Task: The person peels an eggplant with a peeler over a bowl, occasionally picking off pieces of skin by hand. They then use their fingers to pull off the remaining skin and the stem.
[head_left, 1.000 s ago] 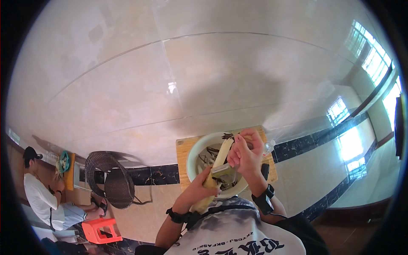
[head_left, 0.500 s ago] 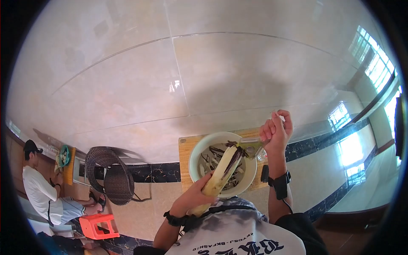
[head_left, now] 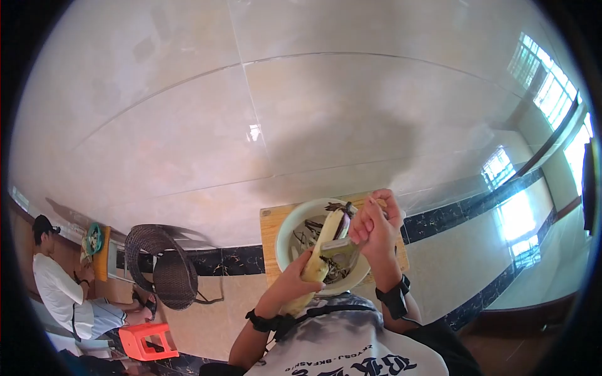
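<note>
My left hand (head_left: 295, 279) is wrapped round the lower part of a long, pale eggplant (head_left: 327, 244) with some purple skin near its top. My right hand (head_left: 378, 227) is closed on a peeler (head_left: 342, 247), whose head lies against or very near the eggplant's right side. Both are above a whitish-green basin (head_left: 285, 233) with dark and pale peelings (head_left: 308, 230) in it. The basin stands on a wooden table (head_left: 269, 220).
At the far left a person (head_left: 59, 282) in a white shirt sits by a small table (head_left: 103, 250) with a green basket (head_left: 95, 238). A red stool (head_left: 147, 341) and a brown wicker chair (head_left: 175, 276) stand between us. A tiled wall (head_left: 326, 125) rises behind the basin.
My right hand has moved down and left with the peeler, from the eggplant's top end to its middle. The eggplant stands slightly more upright in my left hand.
</note>
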